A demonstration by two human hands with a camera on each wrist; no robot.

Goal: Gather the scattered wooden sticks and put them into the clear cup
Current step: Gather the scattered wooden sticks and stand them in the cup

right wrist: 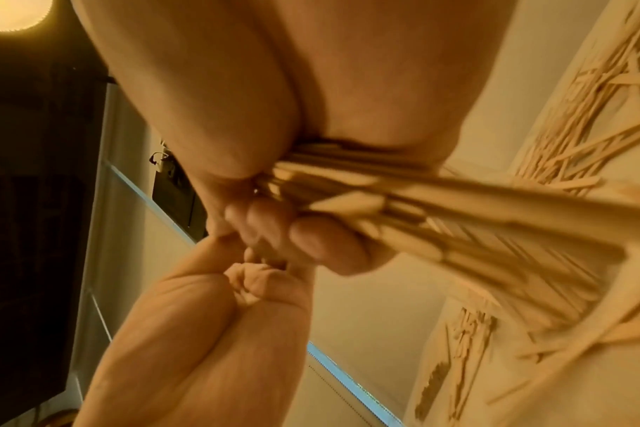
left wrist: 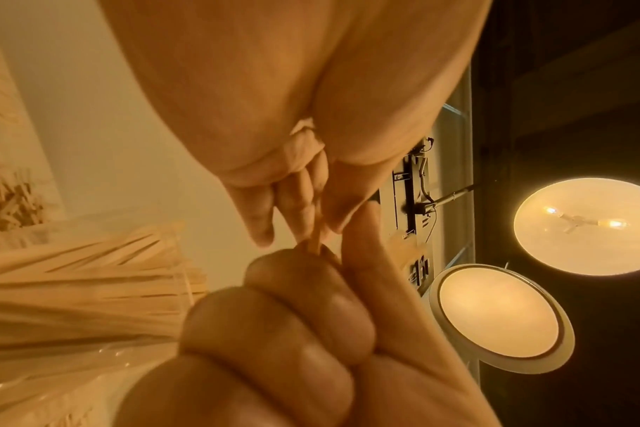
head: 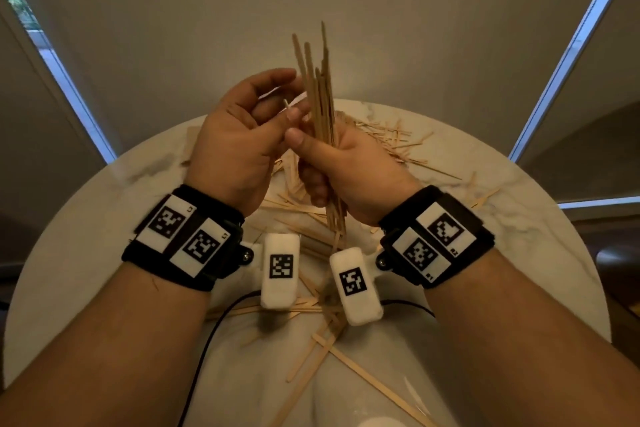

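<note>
- Setting: I see a round white marble-pattern table (head: 86,204) before a pale wall, with a bright window strip (head: 69,80) at the far left and another (head: 571,45) at the far right.
- Left wrist: black band (head: 183,239) carrying square-code tags, with a white camera block (head: 280,270) hanging beside it.
- Left hand (head: 235,146): raised above the table, fingers curled, thumb and fingertips pinching one thin stick (head: 288,106); it sits just beside the bundle.
- Bundle of wooden sticks (head: 320,97): held nearly upright at centre, tips fanning above the hands, lower ends poking out below the right palm.
- Right hand (head: 349,166): fingers and thumb wrapped round the bundle; the right wrist view shows the same grip (right wrist: 311,237).
- Loose sticks (head: 388,142): scattered across the table behind, beneath and in front of the hands, some crossing near the front edge (head: 332,354).
- Clear cup (left wrist: 55,372): I make out a clear, glossy wall with sticks inside in the left wrist view only; I cannot tell where it stands on the table.
- Right wrist: matching black band (head: 436,239) with tags and a white block (head: 355,288).
</note>
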